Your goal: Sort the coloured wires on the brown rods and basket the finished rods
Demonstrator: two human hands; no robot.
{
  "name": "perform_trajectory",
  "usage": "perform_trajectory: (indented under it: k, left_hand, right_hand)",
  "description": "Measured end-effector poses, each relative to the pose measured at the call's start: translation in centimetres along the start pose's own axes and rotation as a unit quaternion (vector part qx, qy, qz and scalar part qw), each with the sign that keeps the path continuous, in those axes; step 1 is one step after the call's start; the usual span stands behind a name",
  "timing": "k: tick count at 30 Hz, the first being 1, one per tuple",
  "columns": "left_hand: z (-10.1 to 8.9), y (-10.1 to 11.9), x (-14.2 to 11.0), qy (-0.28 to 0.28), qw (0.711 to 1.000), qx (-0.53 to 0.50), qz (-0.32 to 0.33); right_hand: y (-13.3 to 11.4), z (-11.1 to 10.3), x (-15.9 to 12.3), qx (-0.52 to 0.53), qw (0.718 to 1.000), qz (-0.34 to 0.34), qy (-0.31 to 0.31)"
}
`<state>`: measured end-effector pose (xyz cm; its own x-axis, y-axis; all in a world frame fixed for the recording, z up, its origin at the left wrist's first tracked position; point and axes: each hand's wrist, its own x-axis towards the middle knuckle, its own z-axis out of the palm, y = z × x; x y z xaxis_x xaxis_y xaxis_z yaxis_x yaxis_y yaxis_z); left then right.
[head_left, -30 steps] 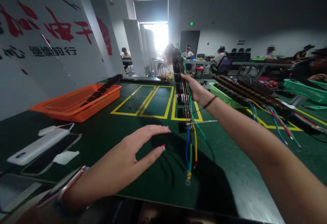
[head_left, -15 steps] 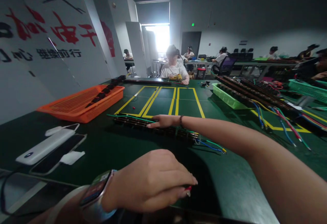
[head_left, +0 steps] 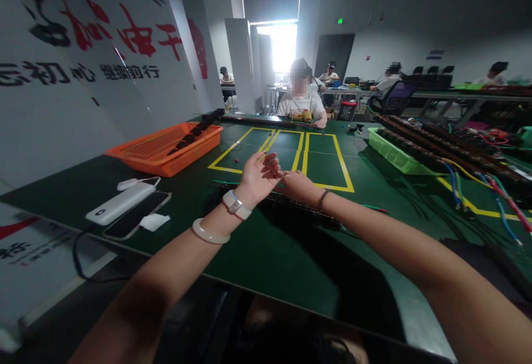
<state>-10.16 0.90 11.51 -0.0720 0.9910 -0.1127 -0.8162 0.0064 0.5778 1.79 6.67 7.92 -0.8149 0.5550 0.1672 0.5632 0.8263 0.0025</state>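
Note:
Over a long dark strip with wires (head_left: 286, 199), my two hands meet at the fingertips. My left hand (head_left: 258, 177) is turned palm up, its fingers curled around small red pieces (head_left: 276, 168) whose exact kind is too small to make out. My right hand (head_left: 302, 188), knuckles up, has its fingers pinched together against the left fingertips; whatever sits in that pinch is hidden. The strip lies on the green table (head_left: 266, 259), partly covered by both hands. A green wire runs along it and sticks out past its ends.
An orange basket (head_left: 189, 160) holding a dark strip stands left. Nearer are a white power bank (head_left: 120, 203) and a phone (head_left: 139, 220). Yellow tape rectangles (head_left: 306, 159) mark the table. Right, more wired strips (head_left: 419, 148) rest over a green basket (head_left: 394, 156). A person (head_left: 302, 98) sits opposite.
My left hand has moved forward from the near edge and turned palm up. My right hand has lifted from lying on the strip to the left fingertips. The view has shifted.

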Motion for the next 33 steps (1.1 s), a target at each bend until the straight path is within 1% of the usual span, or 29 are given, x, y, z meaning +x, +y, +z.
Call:
perform_trajectory:
  k: [2,5,7,8,10,11,12,13,15,16,17,18,20,22,24,27,30,33]
  left_hand:
    - [0.0,-0.9,0.3,0.005,1.000,-0.016,0.005]
    - [1.0,-2.0,-0.4,-0.049,0.999,-0.020,0.000]
    - [2.1,-2.5,-1.3,-0.088,0.996,-0.018,-0.007]
    - [2.6,-2.7,-1.7,-0.097,0.995,-0.015,-0.012]
    - [3.4,-3.2,-2.2,-0.079,0.996,0.011,-0.027]
    - [3.7,-3.6,-2.4,-0.062,0.997,0.035,-0.038]
    - [3.9,-4.3,-2.5,-0.045,0.996,0.062,-0.052]
    - [4.1,-5.2,-2.6,-0.034,0.993,0.090,-0.068]
    - [4.3,-7.8,-3.1,-0.035,0.987,0.121,-0.104]
    - [4.3,-9.4,-3.5,-0.042,0.983,0.132,-0.124]
    - [4.4,-11.0,-4.0,-0.049,0.978,0.143,-0.143]
    - [4.4,-12.5,-4.5,-0.058,0.973,0.157,-0.162]
    - [4.1,-15.0,-5.6,-0.070,0.964,0.178,-0.186]
    - [3.6,-16.3,-6.3,-0.091,0.949,0.216,-0.210]
    - [2.9,-16.7,-6.6,-0.110,0.932,0.265,-0.224]
    - [2.2,-16.5,-6.4,-0.124,0.907,0.326,-0.235]
    - [2.3,-16.2,-5.8,-0.134,0.893,0.350,-0.250]
    - [2.9,-16.2,-5.2,-0.151,0.884,0.353,-0.266]
  right_hand:
    - [-0.7,-1.3,-1.8,-0.028,0.994,0.001,0.103]
    - [-1.7,-2.3,-5.3,-0.059,0.967,-0.003,0.247]
    - [-2.0,-2.8,-7.7,-0.064,0.949,0.008,0.308]
    - [-2.1,-3.2,-8.8,-0.065,0.940,0.020,0.336]
    - [-2.7,-4.2,-10.9,-0.070,0.918,0.045,0.387]
    - [-3.3,-4.8,-11.7,-0.077,0.909,0.048,0.408]
    - [-4.1,-5.2,-12.5,-0.087,0.904,0.035,0.417]
    - [-5.2,-5.6,-13.0,-0.099,0.906,-0.015,0.412]
    - [-7.9,-5.5,-13.6,-0.133,0.914,-0.171,0.342]
    - [-9.2,-5.1,-13.7,-0.149,0.910,-0.230,0.312]
    - [-10.4,-4.4,-13.7,-0.154,0.909,-0.251,0.296]
    - [-11.4,-3.6,-13.6,-0.159,0.915,-0.247,0.278]
    - [-12.5,-2.0,-13.4,-0.158,0.928,-0.209,0.265]
    - [-12.5,-0.6,-13.3,-0.142,0.939,-0.179,0.256]
    - [-12.0,0.1,-13.4,-0.119,0.949,-0.167,0.241]
    - [-11.3,0.4,-13.7,-0.104,0.960,-0.139,0.218]
    - [-11.0,0.1,-13.7,-0.115,0.963,-0.114,0.213]
    - [-10.9,0.0,-13.4,-0.138,0.960,-0.104,0.220]
